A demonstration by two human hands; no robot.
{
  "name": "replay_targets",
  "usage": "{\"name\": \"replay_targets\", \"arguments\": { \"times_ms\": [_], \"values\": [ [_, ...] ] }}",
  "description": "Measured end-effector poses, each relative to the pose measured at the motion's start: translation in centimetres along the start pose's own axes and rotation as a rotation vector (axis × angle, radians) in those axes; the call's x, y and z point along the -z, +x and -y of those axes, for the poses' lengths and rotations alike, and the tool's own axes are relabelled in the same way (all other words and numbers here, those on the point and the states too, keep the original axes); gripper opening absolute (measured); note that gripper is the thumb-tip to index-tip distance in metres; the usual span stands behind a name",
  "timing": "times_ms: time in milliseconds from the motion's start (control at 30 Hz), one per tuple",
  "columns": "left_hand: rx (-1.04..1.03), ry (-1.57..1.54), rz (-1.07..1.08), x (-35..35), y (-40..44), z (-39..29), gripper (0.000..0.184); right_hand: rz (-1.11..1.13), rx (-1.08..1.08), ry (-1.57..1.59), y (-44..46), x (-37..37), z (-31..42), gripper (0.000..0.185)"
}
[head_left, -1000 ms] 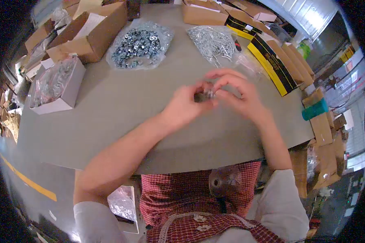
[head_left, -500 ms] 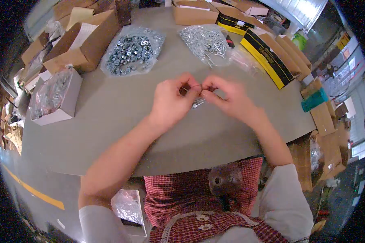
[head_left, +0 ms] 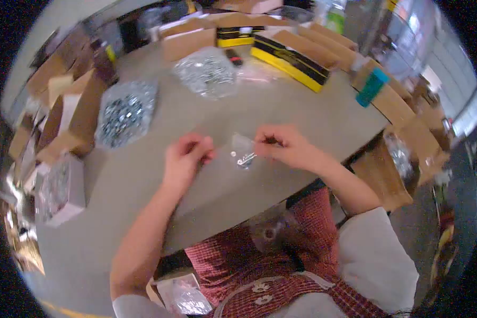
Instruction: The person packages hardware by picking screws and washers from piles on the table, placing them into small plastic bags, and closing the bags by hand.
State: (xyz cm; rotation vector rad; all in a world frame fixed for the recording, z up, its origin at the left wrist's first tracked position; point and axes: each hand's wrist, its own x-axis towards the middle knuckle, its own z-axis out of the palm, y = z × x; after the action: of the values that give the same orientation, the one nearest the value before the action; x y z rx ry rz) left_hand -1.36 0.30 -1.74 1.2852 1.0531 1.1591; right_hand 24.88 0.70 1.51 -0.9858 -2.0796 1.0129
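Note:
My right hand (head_left: 283,146) pinches the edge of a small clear plastic bag (head_left: 242,144) over the middle of the table. In the bag's lower part lie a few small shiny metal pieces (head_left: 245,160), at least one of them a screw or bolt. To the left of the bag and apart from it is my left hand (head_left: 186,158). Its fingers are curled in towards the thumb and slightly blurred; whether anything is between them is hidden.
On the grey table (head_left: 212,196), a bag of small metal hardware (head_left: 124,114) lies at left and a bag of screws (head_left: 206,71) at the back. A black-yellow box (head_left: 289,61), cardboard boxes (head_left: 69,116) and a white box (head_left: 61,191) line the edges. A teal roll (head_left: 372,86) stands at right.
My hands, together before, have moved apart: the left to the left and down, the right down, holding the small bag. The camera view has turned right.

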Motion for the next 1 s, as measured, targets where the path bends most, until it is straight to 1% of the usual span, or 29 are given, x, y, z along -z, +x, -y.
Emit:
{"name": "replay_targets", "arguments": {
  "times_ms": [67, 100, 167, 233, 300, 333, 400, 433, 500, 533, 567, 600, 667, 733, 800, 867, 933, 1000],
  "values": [
    [0.060, -0.090, -0.048, 0.4, 0.3, 0.6, 0.012, -0.154, -0.198, 0.419, -4.3, 2.6, -0.4, 0.014],
    [0.091, -0.134, -0.072, 0.2, 0.3, 0.6, 0.012, -0.374, -0.214, 0.428, -6.7, 4.0, -0.7, 0.014],
    [0.020, -0.061, -0.047, -0.3, 0.3, 0.8, 0.013, -0.804, -0.235, 0.429, -11.8, 6.9, -1.2, 0.014],
    [-0.026, -0.014, -0.063, -0.8, 0.1, 0.9, 0.013, -1.116, -0.087, 0.270, -16.6, 10.5, -2.8, 0.014],
    [-0.009, -0.027, -0.097, -1.2, 0.1, 0.9, 0.012, -1.418, 0.039, 0.252, -20.2, 14.1, -4.5, 0.007],
    [0.002, -0.029, -0.124, -1.3, 0.2, 0.9, 0.011, -1.477, 0.007, 0.271, -21.7, 15.7, -5.6, 0.006],
    [-0.028, 0.095, -0.119, -1.4, 0.4, 0.9, 0.010, -1.562, -0.051, 0.326, -23.0, 17.9, -7.5, 0.005],
    [-0.046, 0.158, -0.137, -1.1, 0.4, 0.8, 0.010, -1.460, -0.073, 0.221, -22.5, 18.1, -8.4, 0.005],
    [-0.038, 0.188, -0.117, -1.2, 0.4, 0.6, 0.011, -1.228, -0.090, 0.034, -19.5, 17.8, -10.2, 0.007],
    [-0.033, 0.209, -0.112, -1.2, 0.3, 0.4, 0.011, -1.111, -0.121, -0.022, -16.8, 16.5, -9.3, 0.012],
    [-0.033, 0.210, -0.121, -1.4, 0.1, 0.1, 0.011, -0.987, -0.045, -0.004, -13.8, 15.7, -9.0, 0.014],
    [-0.035, 0.210, -0.126, -1.7, 0.0, -0.1, 0.011, -0.859, -0.043, -0.144, -10.6, 15.6, -10.5, 0.017],
    [-0.041, 0.183, -0.112, -1.6, 0.0, 0.0, 0.010, -0.655, 0.001, -0.455, -3.5, 14.0, -10.6, 0.023],
    [-0.049, 0.126, -0.074, -1.1, 0.3, 0.5, 0.009, -0.447, 0.004, -0.663, 2.6, 12.3, -10.3, 0.025],
    [-0.092, 0.180, -0.067, -1.0, 0.2, 0.4, 0.007, -0.347, -0.004, -0.921, 8.8, 10.7, -14.7, 0.024],
    [-0.105, 0.210, -0.061, -1.1, 0.5, 0.3, 0.005, -0.179, -0.105, -1.216, 10.2, 8.8, -11.6, 0.015],
    [-0.075, 0.225, -0.069, -1.2, 0.2, 0.2, 0.004, -0.129, 0.035, -1.378, 11.5, 7.9, -12.5, 0.013],
    [-0.055, 0.189, -0.068, -1.6, 0.0, -0.3, 0.003, -0.157, 0.108, -1.435, 12.0, 7.4, -12.7, 0.013]
  ]
}}
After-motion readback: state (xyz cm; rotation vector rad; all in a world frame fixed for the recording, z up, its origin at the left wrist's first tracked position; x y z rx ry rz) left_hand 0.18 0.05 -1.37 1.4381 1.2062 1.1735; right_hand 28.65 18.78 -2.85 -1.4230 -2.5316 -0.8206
